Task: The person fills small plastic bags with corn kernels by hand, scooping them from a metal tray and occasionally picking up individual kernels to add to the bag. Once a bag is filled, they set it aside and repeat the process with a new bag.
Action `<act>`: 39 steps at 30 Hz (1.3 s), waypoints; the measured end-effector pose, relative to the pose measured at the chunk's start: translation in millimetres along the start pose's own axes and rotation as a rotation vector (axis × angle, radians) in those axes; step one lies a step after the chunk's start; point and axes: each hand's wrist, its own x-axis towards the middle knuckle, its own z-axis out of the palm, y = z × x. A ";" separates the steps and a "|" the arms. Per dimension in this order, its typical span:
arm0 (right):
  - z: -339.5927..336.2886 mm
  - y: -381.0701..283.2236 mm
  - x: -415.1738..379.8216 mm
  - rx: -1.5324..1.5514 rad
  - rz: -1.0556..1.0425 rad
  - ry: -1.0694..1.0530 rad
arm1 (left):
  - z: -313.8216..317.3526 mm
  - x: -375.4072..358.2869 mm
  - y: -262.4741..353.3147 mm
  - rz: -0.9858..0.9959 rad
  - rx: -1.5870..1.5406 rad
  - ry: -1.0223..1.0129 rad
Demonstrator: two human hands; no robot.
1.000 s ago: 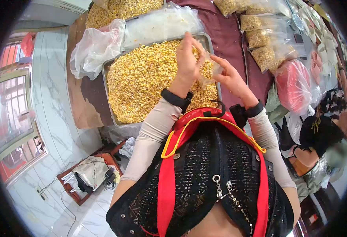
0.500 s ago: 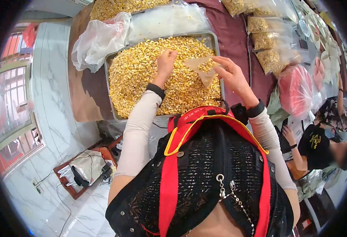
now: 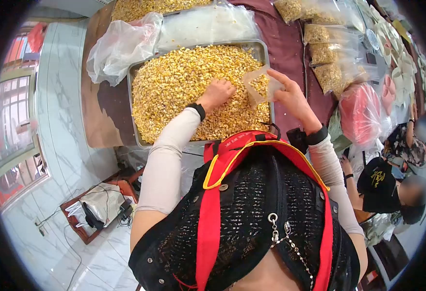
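A metal tray (image 3: 266, 52) holds a heap of yellow and cream corn-like pieces (image 3: 174, 92). Over the right half of the heap is my left hand (image 3: 217, 94), its fingers curled in and pointing toward the small bag; whatever they hold is hidden. My right hand (image 3: 290, 97) pinches a small, pale, see-through bag (image 3: 257, 86) by its right side, at the tray's right edge. The bag's index-finger side is stretched a little, and corn-like pieces show through it. A dark band circles each wrist.
A crumpled clear plastic bag (image 3: 120, 48) lies left of the tray, with a second heaped tray (image 3: 150, 8) behind. Filled clear bags (image 3: 327, 75) line the right, near a pink bundle in plastic (image 3: 360, 114). Another person (image 3: 380, 184) is at the right.
My left hand has moved right and slightly nearer to me, toward the small bag. The small bag and my right hand have shifted a little to the right.
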 end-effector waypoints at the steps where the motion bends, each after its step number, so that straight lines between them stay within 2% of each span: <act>1: 1.1 0.1 -0.1 0.000 -0.003 -0.004 | -3.2 -0.8 -5.3 -0.004 0.003 0.000; 4: 3.1 -10.5 -1.7 0.120 -0.041 -0.017 | -9.6 -0.3 -23.1 -0.293 -0.119 0.129; 5: 1.0 -19.4 -5.7 0.145 -0.055 -0.018 | -11.6 -3.2 -26.9 -0.292 -0.116 0.129; 7: -1.4 -27.3 -8.6 0.172 -0.068 -0.014 | -31.2 -3.9 -30.2 -0.766 -0.571 0.260; 8: -4.2 -26.8 -7.2 0.145 -0.039 -0.017 | -31.9 -6.1 -33.2 -0.939 -0.863 0.339; 9: -5.7 -26.1 -6.5 0.116 -0.010 -0.024 | -33.5 -12.0 -35.9 -0.939 -0.863 0.338; 11: -2.0 -20.9 -4.4 0.105 -0.051 -0.026 | -36.8 -25.2 -41.7 -1.232 -1.949 0.588; 12: 1.1 -16.9 -1.8 0.094 -0.091 -0.025 | -40.0 -28.1 -41.7 -1.233 -1.946 0.598; 15: 12.3 0.4 6.0 0.082 -0.160 0.007 | -51.0 -36.1 -35.8 -1.207 -2.701 1.029; 17: 13.7 -1.4 5.6 0.011 -0.147 0.019 | -60.0 -32.4 -28.4 -1.202 -2.759 1.119; 19: 15.8 0.5 5.4 0.013 -0.175 0.060 | -75.4 -21.2 -17.9 -1.077 -2.722 1.154; 20: 16.4 1.1 6.0 0.013 -0.176 0.062 | -88.5 -12.1 -12.5 -1.172 -2.658 1.158; 21: 16.1 1.6 6.4 0.029 -0.149 0.046 | -92.6 -9.0 -12.2 -1.169 -2.661 1.150; 23: 15.9 3.8 7.0 0.046 -0.121 0.041 | -98.1 -1.7 -11.2 -0.717 -2.918 1.015; 24: 17.0 5.7 8.1 0.000 -0.154 0.053 | -112.5 11.3 -8.4 -0.815 -2.842 1.048; 25: 17.4 8.8 9.3 -0.045 -0.187 0.065 | -119.2 19.5 -5.4 -0.813 -2.845 1.034; 27: 17.3 14.0 11.4 -0.028 -0.216 0.061 | -130.7 34.0 1.0 -0.567 -2.885 0.901; 28: 18.9 12.5 10.8 -0.051 -0.230 0.068 | -141.5 43.8 7.8 -0.643 -2.805 0.885; 33: 21.4 16.2 11.5 -0.084 -0.316 0.100 | -143.8 76.4 34.7 -0.559 -2.702 0.762; 34: 21.5 7.3 7.4 -0.048 -0.260 0.091 | -140.9 81.8 39.9 -0.624 -2.635 0.793; 35: 22.5 13.2 10.2 -0.048 -0.307 0.105 | -139.0 87.8 45.1 -0.682 -2.567 0.822; 37: 21.1 10.9 11.0 -0.200 -0.338 0.107 | -137.4 95.7 54.4 -0.645 -2.538 0.816; 39: 19.3 5.3 8.1 -0.167 -0.344 0.095 | -133.7 99.3 57.9 -0.769 -2.293 0.848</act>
